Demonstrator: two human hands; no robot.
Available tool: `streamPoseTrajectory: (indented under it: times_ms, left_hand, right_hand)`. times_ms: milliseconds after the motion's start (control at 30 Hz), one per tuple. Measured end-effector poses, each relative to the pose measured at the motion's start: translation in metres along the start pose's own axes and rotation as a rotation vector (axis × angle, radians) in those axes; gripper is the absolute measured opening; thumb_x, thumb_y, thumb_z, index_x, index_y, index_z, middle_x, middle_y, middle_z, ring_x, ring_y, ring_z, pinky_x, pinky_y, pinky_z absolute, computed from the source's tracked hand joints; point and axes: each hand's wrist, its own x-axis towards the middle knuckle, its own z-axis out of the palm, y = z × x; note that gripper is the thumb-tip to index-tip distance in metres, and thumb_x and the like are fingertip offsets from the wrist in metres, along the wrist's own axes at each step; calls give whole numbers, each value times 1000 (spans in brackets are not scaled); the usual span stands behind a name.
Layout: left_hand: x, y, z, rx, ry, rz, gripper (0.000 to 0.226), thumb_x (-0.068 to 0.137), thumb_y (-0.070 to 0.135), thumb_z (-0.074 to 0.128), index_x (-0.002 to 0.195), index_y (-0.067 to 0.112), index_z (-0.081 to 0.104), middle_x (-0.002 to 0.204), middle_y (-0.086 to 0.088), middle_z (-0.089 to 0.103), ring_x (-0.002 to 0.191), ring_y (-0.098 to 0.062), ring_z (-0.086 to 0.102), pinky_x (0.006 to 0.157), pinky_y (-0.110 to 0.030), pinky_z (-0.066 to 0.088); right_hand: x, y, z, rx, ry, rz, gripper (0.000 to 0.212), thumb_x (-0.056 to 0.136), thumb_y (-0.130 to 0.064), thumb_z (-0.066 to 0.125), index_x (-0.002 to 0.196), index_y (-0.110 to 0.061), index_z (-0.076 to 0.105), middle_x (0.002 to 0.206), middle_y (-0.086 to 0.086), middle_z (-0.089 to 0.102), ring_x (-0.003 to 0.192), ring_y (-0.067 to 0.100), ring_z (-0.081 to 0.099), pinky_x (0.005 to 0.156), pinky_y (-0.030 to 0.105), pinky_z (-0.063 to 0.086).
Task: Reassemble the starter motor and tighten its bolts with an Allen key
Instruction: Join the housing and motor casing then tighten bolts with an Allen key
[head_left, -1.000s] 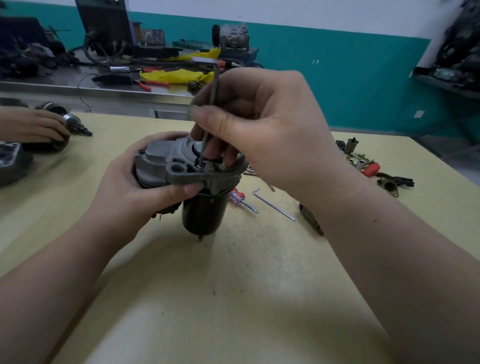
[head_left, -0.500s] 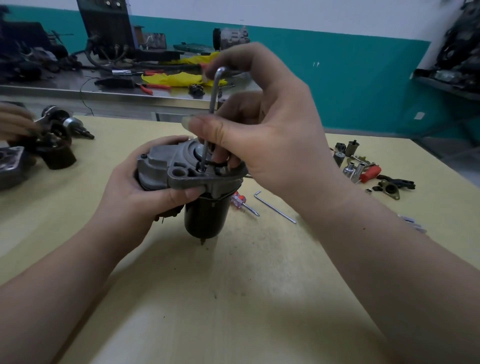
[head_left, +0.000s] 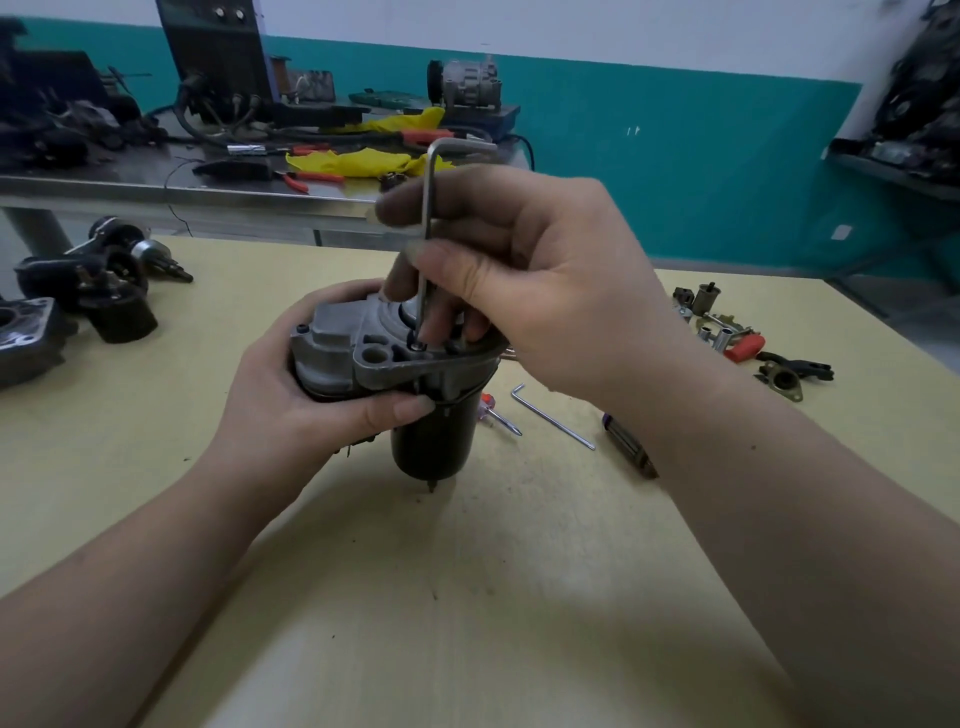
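The starter motor (head_left: 405, 374) stands upright on the yellow bench (head_left: 467, 571), black end down. The left hand (head_left: 291, 400) grips its grey top from the left side. The right hand (head_left: 545, 291) pinches the Allen key (head_left: 427, 228), which stands straight up with its tip in a bolt (head_left: 415, 345) on top of the motor. Just right of the motor lie a small screwdriver (head_left: 498, 413) and a second Allen key (head_left: 550, 415). Far left of the motor sit dark motor parts (head_left: 104, 291).

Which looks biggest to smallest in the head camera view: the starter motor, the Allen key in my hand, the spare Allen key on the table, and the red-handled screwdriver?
1. starter motor
2. Allen key in the right hand
3. spare Allen key on the table, unsure against 2, being differently angled
4. red-handled screwdriver, partly hidden behind the motor
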Motion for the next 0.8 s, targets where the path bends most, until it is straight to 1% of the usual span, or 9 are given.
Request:
streamPoseTrajectory:
  times_ms: [100, 233, 333, 400, 467, 533, 633, 733, 800]
  left_hand:
    - [1, 0, -1, 53, -21, 26, 82, 53, 36, 102, 128, 39, 70, 124, -1, 78, 119, -22, 75, 94, -26, 61]
    - [0, 1, -2, 115, -21, 37, 88, 49, 49, 104, 129, 50, 67, 130, 4, 75, 123, -17, 73, 96, -22, 59]
    - [0, 0, -1, 173, 2, 54, 91, 49, 43, 102, 130, 58, 63, 130, 10, 74, 121, -12, 73, 92, -19, 59]
    - [0, 0, 0, 195, 8, 59, 91, 49, 42, 101, 131, 56, 63, 129, 11, 74, 119, -10, 74, 89, -19, 60]
    - [0, 0, 1, 204, 9, 51, 93, 49, 41, 100, 134, 46, 63, 128, 8, 75, 118, -11, 74, 90, -18, 59]
    - [-1, 1, 2, 211, 2, 45, 92, 49, 41, 99, 134, 39, 63, 126, 9, 76, 118, -9, 73, 90, -16, 58]
    - [-1, 4, 4, 206, -3, 43, 89, 48, 41, 98, 130, 42, 63, 125, 14, 76, 117, -5, 73, 89, -13, 57]
    - [-1, 5, 5, 200, -15, 47, 87, 50, 41, 97, 129, 46, 63, 126, 17, 75, 117, -4, 72, 90, -13, 56]
    - [0, 5, 4, 198, -18, 47, 88, 50, 42, 97, 130, 47, 63, 127, 17, 74, 118, -4, 72, 90, -13, 57]
  right_hand:
    - [-1, -3, -1, 58, 25, 37, 17, 98, -3, 71, 105, -18, 75, 85, -3, 80, 67, 12, 75, 60, 17, 55]
    - [-2, -4, 2, 65, 97, 55, 12, 88, -12, 85, 89, -19, 75, 76, -2, 78, 63, 14, 73, 56, 23, 55]
    - [-1, -1, 3, 38, 128, 36, 21, 84, -12, 89, 83, -22, 70, 71, -5, 73, 60, 11, 70, 55, 22, 54]
    - [-1, -2, 1, 16, 108, 14, 22, 85, -13, 88, 97, -19, 70, 72, -5, 72, 61, 12, 70, 57, 24, 56]
    - [-1, -4, -1, -29, 70, -29, 49, 87, -12, 85, 131, -15, 63, 73, -6, 70, 64, 15, 72, 63, 27, 59]
    - [-2, -6, -3, -64, 43, -98, 78, 90, -8, 81, 157, -17, 42, 73, -4, 66, 65, 20, 71, 66, 33, 62]
    - [-2, -6, -3, -77, 36, -133, 69, 94, -6, 77, 153, -18, 44, 76, -3, 66, 64, 28, 69, 65, 45, 64]
    - [-3, -3, -5, 2, 64, -123, 44, 99, -1, 70, 139, -14, 55, 89, 7, 76, 64, 26, 73, 60, 33, 61]
    - [-3, -2, -1, 96, 93, -100, 43, 99, 4, 67, 139, -8, 56, 98, 12, 79, 64, 24, 74, 57, 28, 58]
